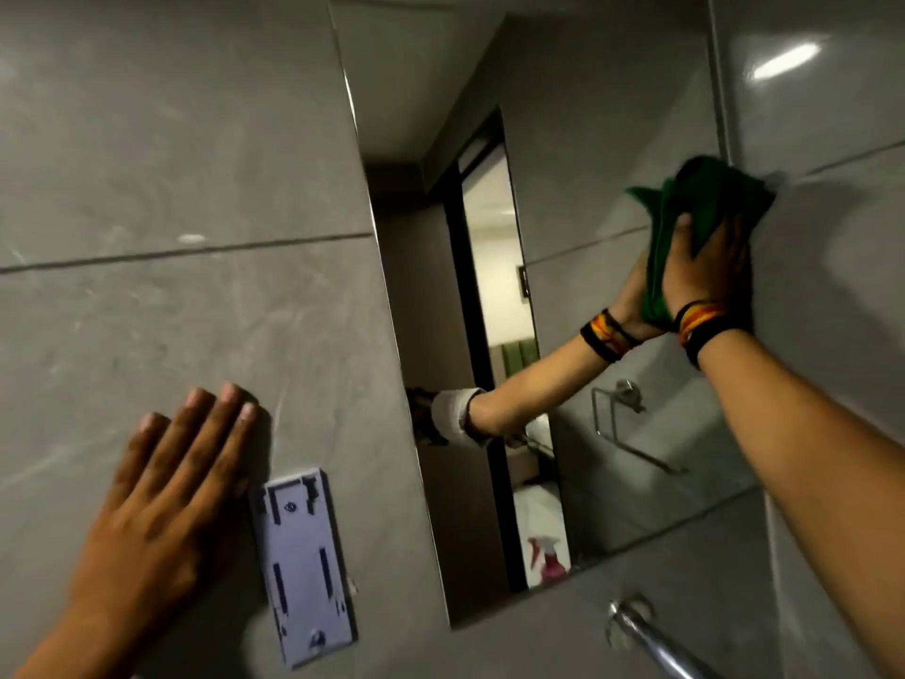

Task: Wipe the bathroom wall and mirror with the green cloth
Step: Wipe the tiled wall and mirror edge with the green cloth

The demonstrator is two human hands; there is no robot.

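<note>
A frameless mirror (578, 139) hangs on the grey tiled wall (171, 164). My right hand (705, 267) presses a folded green cloth (710, 198) flat against the mirror's right edge, where glass meets tile. Colourful bands circle that wrist. The mirror reflects this arm, the cloth and an open doorway. My left hand (166, 487) lies flat on the wall tile to the left of the mirror, fingers spread, holding nothing.
A pale plastic mounting bracket (301, 566) is fixed to the wall right of my left hand. A chrome tap (651, 639) sticks out below the mirror. The mirror reflects a towel ring and a pink spray bottle.
</note>
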